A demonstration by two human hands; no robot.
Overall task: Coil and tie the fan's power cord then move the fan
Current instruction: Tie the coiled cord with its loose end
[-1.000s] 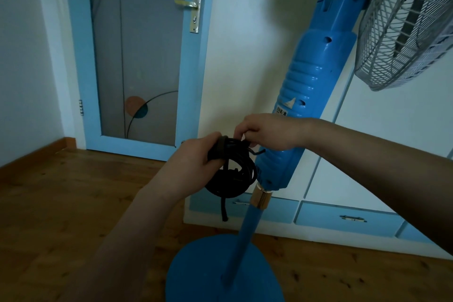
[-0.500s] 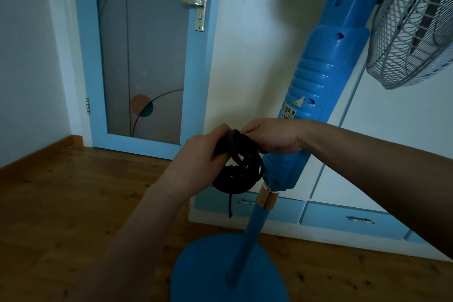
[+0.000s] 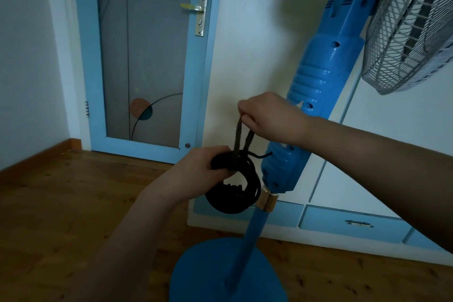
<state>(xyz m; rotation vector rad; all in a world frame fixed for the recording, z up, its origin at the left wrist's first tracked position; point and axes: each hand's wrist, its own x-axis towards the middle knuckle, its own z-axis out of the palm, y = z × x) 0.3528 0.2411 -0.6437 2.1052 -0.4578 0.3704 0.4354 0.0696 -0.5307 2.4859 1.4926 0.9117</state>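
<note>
Head view: left hand grips the coiled black cord just beside the blue fan, near its column's lower end; right hand pinches a dark strap pulled up from the coil, in front of the fan.

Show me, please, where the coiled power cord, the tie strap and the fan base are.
coiled power cord (image 3: 230, 207): head view, lower arc of the black coil.
tie strap (image 3: 238, 135): head view, left strand of the raised loop.
fan base (image 3: 201, 274): head view, left part of the blue disc.
</note>
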